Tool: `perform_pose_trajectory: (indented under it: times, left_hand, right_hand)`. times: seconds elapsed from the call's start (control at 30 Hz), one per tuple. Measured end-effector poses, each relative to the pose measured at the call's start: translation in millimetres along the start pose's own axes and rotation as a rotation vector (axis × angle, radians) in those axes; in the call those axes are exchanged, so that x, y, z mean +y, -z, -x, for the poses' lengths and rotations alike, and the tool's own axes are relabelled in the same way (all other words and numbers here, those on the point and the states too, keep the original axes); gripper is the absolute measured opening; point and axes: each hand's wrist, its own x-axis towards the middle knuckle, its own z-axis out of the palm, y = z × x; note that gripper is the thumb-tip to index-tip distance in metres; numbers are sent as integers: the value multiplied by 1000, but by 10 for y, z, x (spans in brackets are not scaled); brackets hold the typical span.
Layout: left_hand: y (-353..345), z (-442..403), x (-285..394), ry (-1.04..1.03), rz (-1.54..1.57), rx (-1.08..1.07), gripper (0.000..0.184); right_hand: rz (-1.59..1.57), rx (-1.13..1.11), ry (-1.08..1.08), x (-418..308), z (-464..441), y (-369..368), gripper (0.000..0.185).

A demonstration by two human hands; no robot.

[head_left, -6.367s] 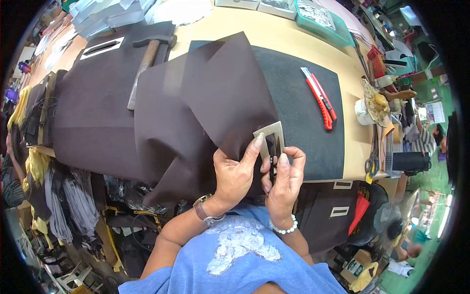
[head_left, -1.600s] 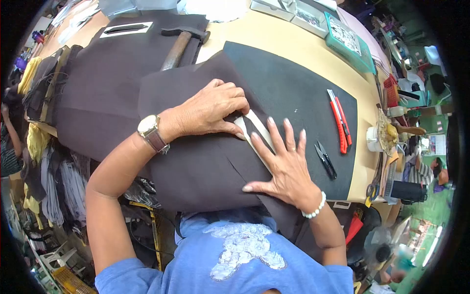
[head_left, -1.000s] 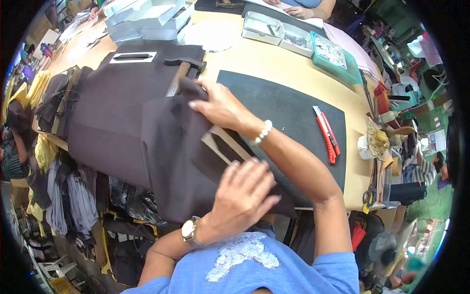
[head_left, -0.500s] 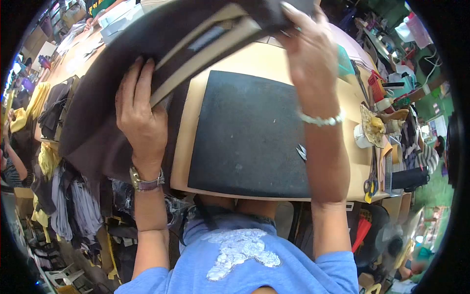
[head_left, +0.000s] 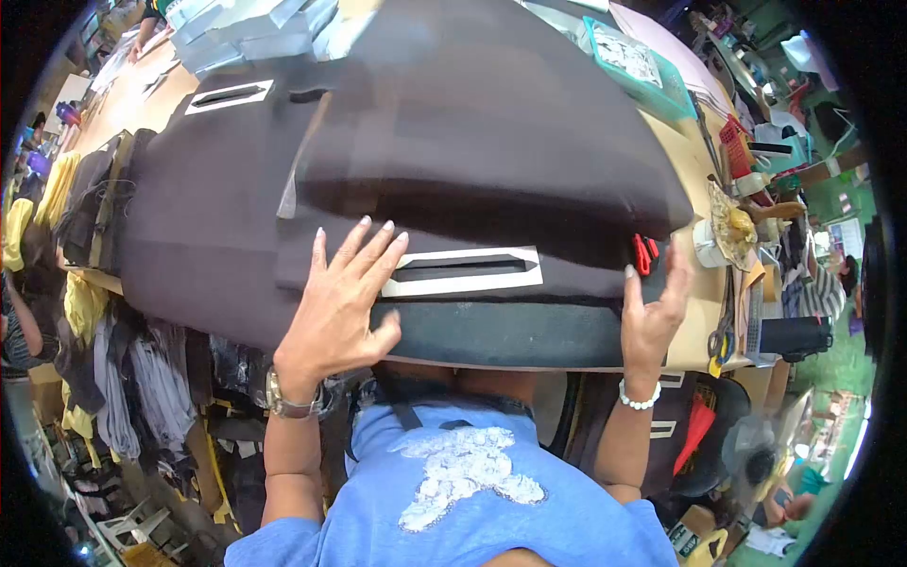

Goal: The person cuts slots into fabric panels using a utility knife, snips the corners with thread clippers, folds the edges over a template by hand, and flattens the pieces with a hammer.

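A large dark brown fabric piece (head_left: 472, 142) covers most of the table. Near its front edge is a slit framed by a cream strip (head_left: 510, 274). My left hand (head_left: 340, 312) lies flat on the fabric, fingers spread, fingertips at the left end of that strip. My right hand (head_left: 655, 317) is at the fabric's right edge, thumb and fingers apart, holding nothing. Just beyond its fingers is a small red-handled tool (head_left: 645, 255), its blades not visible. The dark mat (head_left: 510, 331) shows in a band below the fabric.
A second cream-framed slit (head_left: 227, 97) is at the far left. Pale blue boxes (head_left: 250, 33) stand at the back. A teal basket (head_left: 661, 85), a white cup (head_left: 707, 246) and scissors (head_left: 723, 342) are on the right. Dark folded cloth (head_left: 90, 222) is piled at left.
The fabric, lifted in both hands before, now lies across the mat. My left hand has moved from gripping it to flat on top. My right hand has let go and come down toward me.
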Motion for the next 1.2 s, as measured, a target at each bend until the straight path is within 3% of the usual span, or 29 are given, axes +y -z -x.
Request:
perform_pose_trajectory:
  times: [0.1, 0.13, 0.17, 0.23, 0.27, 0.47, 0.67, 0.9, 1.2]
  left_hand:
    - [137, -31, 142, -16, 157, 115, 45]
    - [113, -63, 191, -32, 207, 157, 42]
    - [82, -106, 259, -47, 257, 201, 39]
    - [-95, -227, 428, -8, 365, 303, 14]
    - [-187, -274, 468, -5, 362, 285, 11]
    - [-455, -377, 484, 66, 288, 186, 10]
    - [-479, -462, 442, 74, 295, 93, 9]
    - [-443, -494, 485, 17, 252, 74, 7]
    - [-344, -492, 324, 81, 531, -96, 14]
  right_hand:
    - [-125, -77, 65, -269, -67, 99, 37]
    - [-286, -159, 73, -413, -104, 90, 21]
    - [-410, -254, 176, -498, -136, 41, 17]
    - [-508, -475, 232, -603, -120, -115, 13]
    - [-496, -527, 273, -632, -114, -180, 13]
    - [-462, -703, 261, -493, -98, -375, 25]
    - [-515, -685, 222, -464, -82, -405, 28]
    - [-440, -631, 353, -490, -13, -405, 29]
    - [-508, -771, 302, -421, -135, -420, 32]
